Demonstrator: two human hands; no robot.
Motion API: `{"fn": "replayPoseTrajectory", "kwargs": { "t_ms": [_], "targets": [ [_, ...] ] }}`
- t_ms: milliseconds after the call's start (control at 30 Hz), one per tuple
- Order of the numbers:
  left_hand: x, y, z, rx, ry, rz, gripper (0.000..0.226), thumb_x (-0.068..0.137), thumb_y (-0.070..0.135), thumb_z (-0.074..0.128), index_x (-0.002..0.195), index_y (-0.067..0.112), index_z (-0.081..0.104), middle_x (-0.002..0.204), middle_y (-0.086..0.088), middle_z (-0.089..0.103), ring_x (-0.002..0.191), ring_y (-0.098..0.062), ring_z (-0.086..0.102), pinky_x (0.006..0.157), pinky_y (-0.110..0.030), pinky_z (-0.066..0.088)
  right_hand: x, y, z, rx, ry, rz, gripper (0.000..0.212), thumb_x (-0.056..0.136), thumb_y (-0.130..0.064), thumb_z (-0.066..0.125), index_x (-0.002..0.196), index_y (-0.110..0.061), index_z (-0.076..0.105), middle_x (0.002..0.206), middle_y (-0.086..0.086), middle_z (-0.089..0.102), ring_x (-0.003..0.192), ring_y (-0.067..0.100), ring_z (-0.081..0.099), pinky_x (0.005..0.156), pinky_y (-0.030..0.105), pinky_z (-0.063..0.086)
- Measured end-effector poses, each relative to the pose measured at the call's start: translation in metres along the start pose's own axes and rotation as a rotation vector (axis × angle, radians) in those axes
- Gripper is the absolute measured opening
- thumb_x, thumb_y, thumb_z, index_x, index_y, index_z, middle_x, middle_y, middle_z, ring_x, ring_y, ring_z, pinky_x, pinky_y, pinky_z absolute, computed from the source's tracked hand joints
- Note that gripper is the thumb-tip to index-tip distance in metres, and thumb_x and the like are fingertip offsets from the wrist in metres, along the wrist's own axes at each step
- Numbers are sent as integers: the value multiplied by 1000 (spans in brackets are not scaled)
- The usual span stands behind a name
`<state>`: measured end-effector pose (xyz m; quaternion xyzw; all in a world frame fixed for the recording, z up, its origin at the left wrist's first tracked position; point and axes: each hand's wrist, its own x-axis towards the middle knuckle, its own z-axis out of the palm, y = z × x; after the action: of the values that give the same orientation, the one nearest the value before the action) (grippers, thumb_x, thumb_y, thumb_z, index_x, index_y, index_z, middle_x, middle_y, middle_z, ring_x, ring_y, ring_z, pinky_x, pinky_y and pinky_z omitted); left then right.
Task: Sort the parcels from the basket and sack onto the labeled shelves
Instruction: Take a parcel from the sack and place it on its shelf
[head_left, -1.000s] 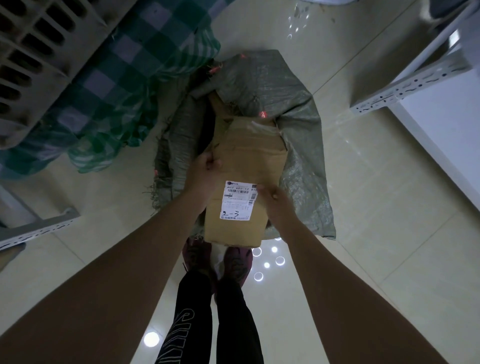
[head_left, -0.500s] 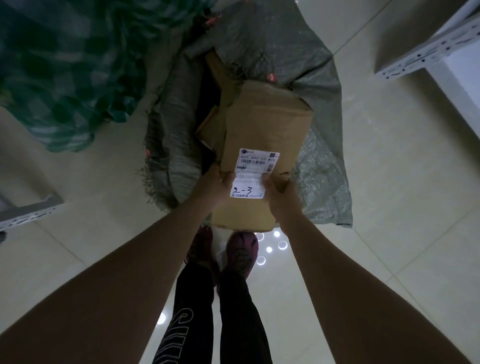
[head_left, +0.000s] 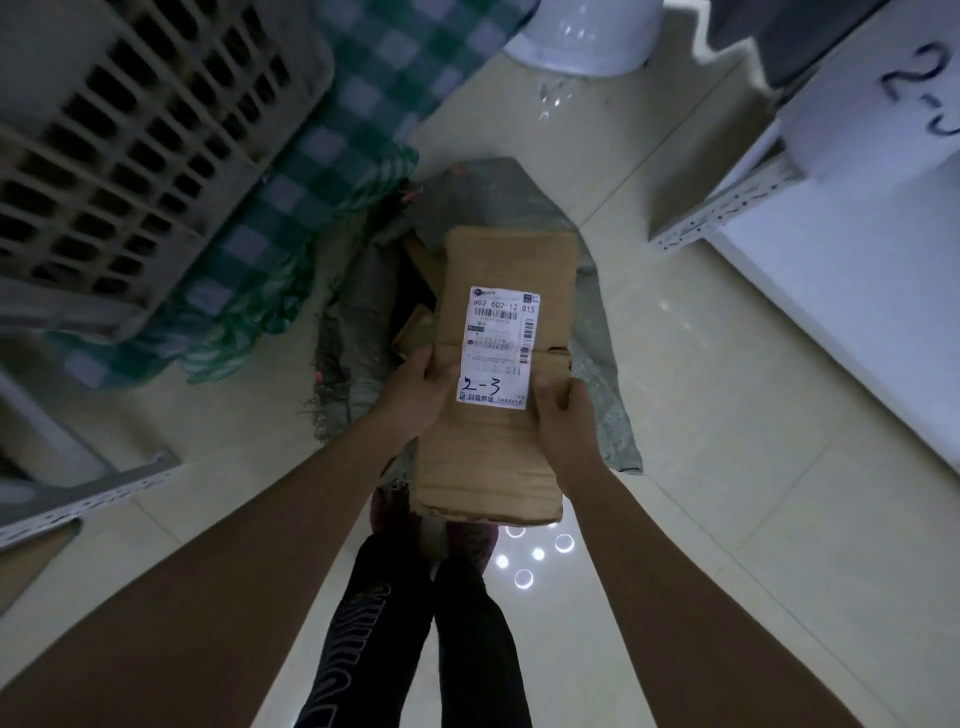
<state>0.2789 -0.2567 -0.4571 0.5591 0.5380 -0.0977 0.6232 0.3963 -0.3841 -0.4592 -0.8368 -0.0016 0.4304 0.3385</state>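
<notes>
Now both arms reach forward, left hand (head_left: 415, 387) and right hand (head_left: 563, 421) gripping the flat brown cardboard parcel (head_left: 501, 374) by its edges, fingers curled round it. Its white label (head_left: 498, 348) reads 2-3; the grey woven sack (head_left: 363, 291) lies at 12 o'clock.

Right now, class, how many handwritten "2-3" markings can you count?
2: one on the white label of the cardboard parcel held in both hands, one on the white shelf sign at upper right. Others may be out of view.

We cannot read the fine print on the shipping label (head_left: 500, 347), which is too small and blurred. The cardboard parcel (head_left: 501, 374) hides most of the grey sack's (head_left: 605, 415) mouth and our shoes, while the frame edge crops the slatted basket (head_left: 130, 156) and the shelf marking (head_left: 930, 98).
</notes>
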Motion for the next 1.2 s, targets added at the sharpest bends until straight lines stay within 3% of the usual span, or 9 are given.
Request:
{"fn": "replayPoseTrajectory", "kwargs": {
  "t_ms": [133,200,333,500,633,833,1000,1100,1200],
  "targets": [
    [-44,38,0,-21,-15,53,46,98,28,51,142,32,40,132,9,53,117,-14,52,103,-34,43,-51,-23,-32,89,63,-28,33,100,-34,50,123,-10,47,121,7,53,102,19,50,82,30,37],
    [-63,53,1,-4,-36,92,43,97,25,52,139,31,43,129,11,55,116,-13,53,102,-35,44,-77,-32,-47,122,98,-30,38,101,-32,49,130,-9,45,122,2,49,106,17,46,84,27,34],
    [-110,81,3,40,-69,145,43,97,23,52,139,26,44,128,7,57,113,-13,55,95,-30,45,-129,-44,-77,175,130,-27,40,102,-30,47,137,-12,43,114,-6,43,104,10,39,85,22,31],
    [-164,106,-4,107,-124,218,43,95,28,54,137,32,47,127,10,60,113,-12,57,100,-39,48,-187,-53,-103,211,182,-29,32,100,-31,50,124,-10,51,110,-4,50,102,14,45,85,25,35],
    [-203,118,-8,189,-165,252,53,88,40,56,139,35,44,131,11,59,116,-13,57,101,-42,47,-238,-58,-121,241,251,-67,16,101,-26,50,109,-12,50,93,-11,54,95,13,49,68,15,39],
    [-255,133,-1,324,-228,308,81,65,61,52,141,34,41,140,9,52,125,-15,51,105,-43,43,-305,-46,-131,360,356,-49,26,102,-24,46,124,-10,48,106,-3,55,99,17,51,82,26,36],
    [-289,144,19,417,-281,368,78,63,62,51,137,40,45,134,13,56,121,-15,54,102,-43,45,-338,-20,-143,490,424,-42,19,102,-22,46,117,-12,49,102,-6,56,99,16,52,84,28,39],
    [-311,152,40,446,-345,416,64,77,48,56,139,35,45,134,14,56,120,-11,55,102,-40,46,-352,-6,-157,557,469,-41,17,101,-20,47,115,-11,50,95,-8,54,95,15,52,76,25,41],
    [-330,157,65,461,-378,452,52,85,33,56,136,33,49,127,14,62,113,-10,59,99,-39,48,-363,9,-175,631,501,-36,22,101,-19,46,122,-14,49,103,-9,56,101,14,52,82,26,39]
  ]
}}
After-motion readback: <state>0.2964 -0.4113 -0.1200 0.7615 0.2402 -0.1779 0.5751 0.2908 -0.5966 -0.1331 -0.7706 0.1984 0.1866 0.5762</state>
